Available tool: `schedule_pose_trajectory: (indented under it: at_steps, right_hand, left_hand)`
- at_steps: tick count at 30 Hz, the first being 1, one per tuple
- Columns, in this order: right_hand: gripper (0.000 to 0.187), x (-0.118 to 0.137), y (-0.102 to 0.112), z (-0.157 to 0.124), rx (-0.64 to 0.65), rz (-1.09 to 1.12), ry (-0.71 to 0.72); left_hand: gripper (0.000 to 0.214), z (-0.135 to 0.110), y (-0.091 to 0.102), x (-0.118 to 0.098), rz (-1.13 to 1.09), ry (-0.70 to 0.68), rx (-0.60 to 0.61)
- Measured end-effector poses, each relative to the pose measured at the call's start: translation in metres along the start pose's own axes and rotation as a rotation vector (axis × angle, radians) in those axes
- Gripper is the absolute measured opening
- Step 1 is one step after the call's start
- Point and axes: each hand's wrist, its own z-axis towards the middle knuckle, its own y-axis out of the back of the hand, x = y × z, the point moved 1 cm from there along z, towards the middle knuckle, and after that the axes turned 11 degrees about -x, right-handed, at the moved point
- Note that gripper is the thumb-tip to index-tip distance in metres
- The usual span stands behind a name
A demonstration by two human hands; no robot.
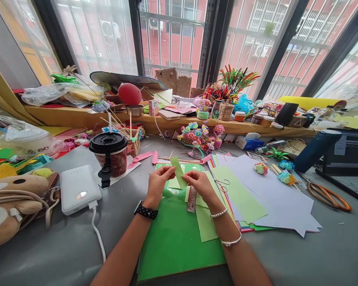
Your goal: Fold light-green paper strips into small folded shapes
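Both my hands hold one narrow strip of light green paper (178, 171) above the table. My left hand (158, 183) pinches its left edge and my right hand (201, 184) pinches its lower right edge. The strip stands tilted, its top end pointing away from me. Under my hands lies a bright green sheet (173, 242), with paler green pieces (238, 194) and a small patterned ruler (191, 199) beside my right hand. Small scissors (223, 184) lie just right of my right hand. A dark watch is on my left wrist, bracelets on my right.
A lidded coffee cup (109, 155) and a white power bank (78, 188) with cable stand at left, next to a plush bear bag (12, 202). White paper sheets (274, 194), orange scissors (328, 196) and a laptop (346, 159) lie at right. Paper flowers (198, 136) and craft clutter fill the windowsill.
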Motion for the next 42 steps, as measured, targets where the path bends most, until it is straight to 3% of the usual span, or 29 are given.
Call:
schedule_pose_trajectory:
  at_steps: [9, 16, 20, 23, 28, 30, 33, 36, 38, 42]
  right_hand:
    - [0.016, 0.0, 0.001, 0.0, -0.036, 0.041, 0.032]
    - [0.016, -0.002, 0.003, 0.001, -0.121, -0.009, 0.061]
    - [0.015, -0.002, 0.003, 0.002, -0.085, -0.05, 0.083]
    - [0.015, -0.002, 0.004, 0.002, -0.07, -0.085, 0.093]
    - [0.018, -0.002, 0.007, 0.003, -0.159, -0.09, 0.122]
    - [0.017, -0.001, 0.009, 0.004, -0.184, -0.172, 0.172]
    - [0.015, 0.003, 0.011, 0.003, -0.218, -0.384, 0.324]
    - [0.015, 0.006, 0.009, 0.001, -0.2, -0.548, 0.481]
    - [0.016, 0.007, 0.008, -0.001, -0.173, -0.618, 0.549]
    - [0.017, 0.008, 0.006, -0.002, -0.148, -0.697, 0.623]
  left_hand:
    - [0.021, -0.001, 0.001, -0.002, -0.054, 0.013, -0.016]
    - [0.02, -0.003, -0.001, -0.003, 0.0, 0.056, 0.072]
    - [0.02, -0.002, 0.001, -0.005, 0.051, 0.093, 0.124]
    - [0.02, -0.002, 0.001, -0.005, 0.089, 0.079, 0.164]
    - [0.024, -0.001, 0.001, -0.002, 0.205, 0.031, 0.192]
    - [0.028, 0.0, 0.002, -0.002, 0.3, -0.12, 0.151]
    - [0.038, 0.0, 0.004, -0.004, 0.537, -0.587, 0.018]
    - [0.028, -0.004, 0.002, -0.006, 0.786, -0.963, 0.078]
    - [0.017, -0.007, 0.001, -0.006, 0.896, -1.056, 0.149]
    - [0.017, -0.01, -0.001, -0.006, 0.984, -1.095, 0.176]
